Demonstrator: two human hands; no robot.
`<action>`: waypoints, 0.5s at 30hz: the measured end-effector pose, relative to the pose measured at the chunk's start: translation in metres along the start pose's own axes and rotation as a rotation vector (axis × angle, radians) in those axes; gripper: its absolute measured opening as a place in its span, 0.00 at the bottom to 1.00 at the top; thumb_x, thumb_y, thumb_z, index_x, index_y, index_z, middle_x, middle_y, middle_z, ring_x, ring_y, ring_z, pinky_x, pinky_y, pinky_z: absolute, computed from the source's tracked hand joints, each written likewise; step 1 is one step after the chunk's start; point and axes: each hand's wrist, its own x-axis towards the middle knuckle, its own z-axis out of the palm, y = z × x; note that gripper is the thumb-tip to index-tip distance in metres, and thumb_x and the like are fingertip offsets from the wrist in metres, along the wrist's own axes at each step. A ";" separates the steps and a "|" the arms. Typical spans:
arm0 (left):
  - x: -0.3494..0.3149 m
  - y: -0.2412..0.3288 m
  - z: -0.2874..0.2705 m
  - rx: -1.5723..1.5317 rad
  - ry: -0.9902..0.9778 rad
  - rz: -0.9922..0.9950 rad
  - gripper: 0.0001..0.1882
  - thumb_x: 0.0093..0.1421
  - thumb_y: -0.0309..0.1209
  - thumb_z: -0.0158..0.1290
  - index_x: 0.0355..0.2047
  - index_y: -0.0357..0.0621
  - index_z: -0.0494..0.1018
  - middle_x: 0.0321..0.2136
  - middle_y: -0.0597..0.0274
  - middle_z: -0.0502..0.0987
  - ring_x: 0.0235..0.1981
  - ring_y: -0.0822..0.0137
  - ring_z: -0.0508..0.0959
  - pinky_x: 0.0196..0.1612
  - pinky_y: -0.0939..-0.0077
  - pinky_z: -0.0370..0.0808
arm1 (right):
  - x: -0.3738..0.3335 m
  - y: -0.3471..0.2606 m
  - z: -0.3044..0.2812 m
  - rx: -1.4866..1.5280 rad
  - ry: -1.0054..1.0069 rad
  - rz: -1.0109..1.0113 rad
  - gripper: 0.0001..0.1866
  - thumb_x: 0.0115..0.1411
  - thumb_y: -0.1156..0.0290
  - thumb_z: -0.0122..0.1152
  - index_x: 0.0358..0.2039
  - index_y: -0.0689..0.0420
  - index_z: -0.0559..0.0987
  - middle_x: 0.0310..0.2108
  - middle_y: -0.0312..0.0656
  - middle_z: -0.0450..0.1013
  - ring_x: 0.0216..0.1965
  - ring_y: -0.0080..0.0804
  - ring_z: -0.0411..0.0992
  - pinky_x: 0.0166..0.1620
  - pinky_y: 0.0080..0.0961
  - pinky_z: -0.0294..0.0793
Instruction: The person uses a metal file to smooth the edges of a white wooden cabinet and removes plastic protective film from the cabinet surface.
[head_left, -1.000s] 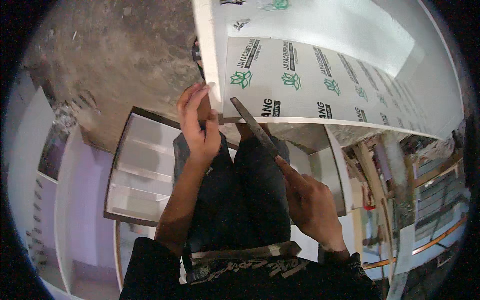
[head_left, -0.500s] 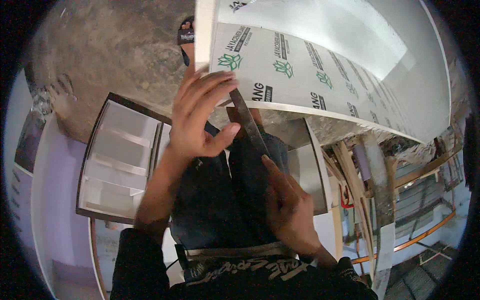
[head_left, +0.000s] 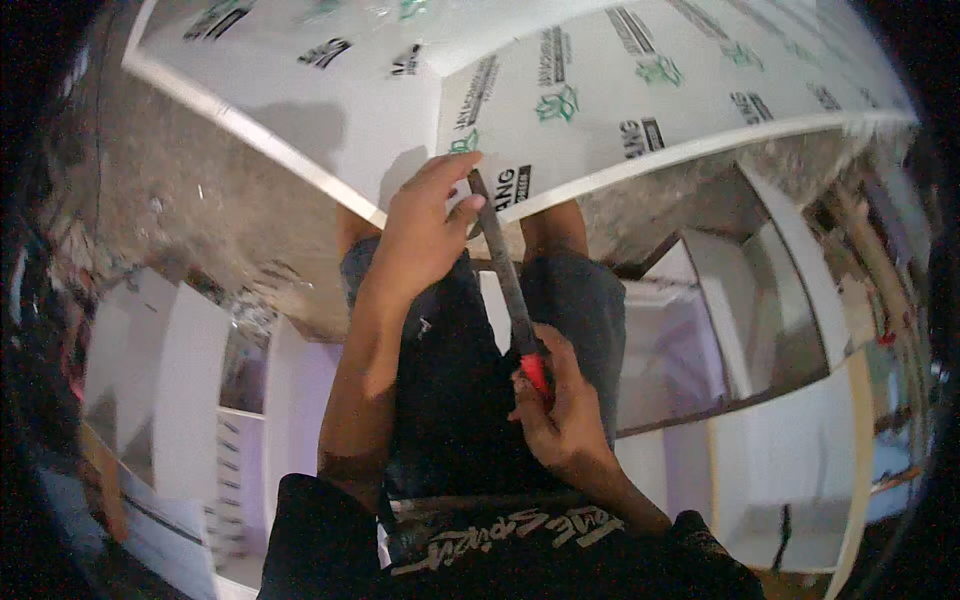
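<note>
Black shirt (head_left: 330, 540) with pale lettering, bottom centre of frame, nearest the camera; both forearms come up out of its sleeves. Dark shorts (head_left: 440, 400) above it, mid-frame, legs slightly apart, a narrow white piece (head_left: 493, 305) showing between them.

Right hand (head_left: 562, 415), just right of and below centre: fingers wrapped round the red handle (head_left: 535, 375) of a long flat metal file (head_left: 503, 265), clamped on it. File runs from there up and slightly left, tip in the upper middle of frame, close to the corner of a white box.

Left hand (head_left: 425, 225), upper middle, left of the file: thumb and forefinger apart, one on each side of the tip end. Can't tell if they pinch it or only sit next to it.

White open box (head_left: 255, 130) fills the top of frame, inner faces bearing green and black print; its two pale front edges slope down toward the corner by the left hand, which partly hides that corner. Legs show just below those edges.

Beyond: grey-brown floor (head_left: 170, 200), left side. White panels (head_left: 190, 390) lower left. White shelf unit (head_left: 815, 290) at right, compartments in view. Right rim blurry, can't make out.
</note>
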 end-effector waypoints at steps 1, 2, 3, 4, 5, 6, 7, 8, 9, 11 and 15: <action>0.003 0.000 0.001 -0.015 -0.030 -0.054 0.21 0.65 0.22 0.56 0.59 0.40 0.72 0.52 0.50 0.79 0.54 0.58 0.79 0.58 0.67 0.75 | -0.004 -0.001 0.007 0.025 0.018 0.005 0.35 0.65 0.75 0.54 0.72 0.51 0.56 0.42 0.62 0.77 0.47 0.63 0.78 0.49 0.45 0.78; 0.009 -0.005 0.004 -0.161 -0.069 -0.211 0.21 0.66 0.22 0.56 0.59 0.39 0.72 0.52 0.52 0.79 0.55 0.62 0.78 0.58 0.70 0.75 | -0.008 -0.003 0.016 0.049 0.050 0.009 0.36 0.65 0.75 0.54 0.72 0.50 0.55 0.42 0.62 0.77 0.46 0.63 0.78 0.48 0.45 0.78; 0.014 -0.008 -0.002 -0.155 -0.165 -0.201 0.21 0.66 0.22 0.56 0.60 0.38 0.72 0.52 0.53 0.79 0.55 0.63 0.78 0.58 0.70 0.75 | -0.010 -0.010 0.027 0.077 0.079 0.008 0.38 0.65 0.75 0.54 0.73 0.49 0.53 0.41 0.63 0.77 0.45 0.64 0.78 0.48 0.46 0.78; 0.021 -0.011 -0.010 -0.151 -0.258 -0.187 0.22 0.66 0.22 0.56 0.60 0.38 0.72 0.51 0.54 0.79 0.55 0.64 0.78 0.58 0.70 0.75 | -0.012 -0.025 0.033 0.102 0.110 0.056 0.37 0.66 0.77 0.53 0.74 0.48 0.54 0.41 0.63 0.77 0.43 0.65 0.78 0.46 0.47 0.78; 0.024 -0.015 -0.012 -0.150 -0.367 -0.186 0.22 0.66 0.22 0.56 0.61 0.38 0.71 0.51 0.55 0.79 0.54 0.65 0.78 0.57 0.70 0.76 | -0.010 -0.023 0.046 0.157 0.185 0.007 0.34 0.66 0.78 0.51 0.72 0.51 0.57 0.38 0.59 0.77 0.40 0.54 0.78 0.45 0.41 0.78; 0.023 -0.023 -0.017 -0.184 -0.382 -0.194 0.24 0.66 0.23 0.57 0.62 0.39 0.71 0.51 0.55 0.79 0.54 0.66 0.78 0.57 0.70 0.76 | -0.011 -0.020 0.063 0.211 0.237 -0.033 0.32 0.67 0.78 0.50 0.71 0.53 0.60 0.36 0.56 0.77 0.37 0.43 0.78 0.43 0.35 0.77; 0.020 -0.018 -0.022 -0.123 -0.407 -0.212 0.24 0.66 0.23 0.57 0.63 0.40 0.70 0.51 0.56 0.79 0.54 0.67 0.77 0.57 0.70 0.76 | -0.011 -0.017 0.076 0.256 0.283 -0.084 0.29 0.68 0.79 0.48 0.70 0.55 0.63 0.33 0.53 0.78 0.33 0.32 0.77 0.42 0.29 0.76; 0.027 -0.003 -0.023 -0.067 -0.430 -0.206 0.24 0.66 0.24 0.57 0.63 0.40 0.70 0.51 0.56 0.79 0.54 0.67 0.77 0.57 0.70 0.76 | -0.006 -0.014 0.088 0.279 0.365 -0.145 0.29 0.68 0.80 0.48 0.70 0.56 0.64 0.35 0.54 0.78 0.34 0.34 0.78 0.42 0.30 0.76; 0.030 0.006 -0.022 -0.012 -0.453 -0.204 0.24 0.67 0.24 0.57 0.63 0.40 0.70 0.51 0.56 0.79 0.54 0.68 0.77 0.57 0.70 0.76 | 0.000 -0.009 0.104 0.300 0.447 -0.199 0.29 0.68 0.80 0.48 0.70 0.56 0.65 0.38 0.54 0.79 0.34 0.36 0.79 0.42 0.31 0.77; 0.036 0.004 -0.021 0.023 -0.523 -0.168 0.24 0.67 0.26 0.57 0.63 0.42 0.70 0.51 0.58 0.79 0.54 0.68 0.76 0.57 0.71 0.76 | 0.003 -0.006 0.124 0.325 0.510 -0.214 0.29 0.67 0.82 0.48 0.70 0.58 0.65 0.42 0.56 0.79 0.35 0.42 0.79 0.41 0.33 0.77; 0.036 0.000 -0.023 0.062 -0.546 -0.064 0.24 0.66 0.27 0.60 0.62 0.42 0.72 0.49 0.59 0.79 0.51 0.68 0.77 0.52 0.73 0.77 | -0.002 -0.015 0.135 0.353 0.403 -0.100 0.32 0.65 0.85 0.49 0.70 0.58 0.65 0.46 0.58 0.78 0.37 0.53 0.79 0.39 0.37 0.78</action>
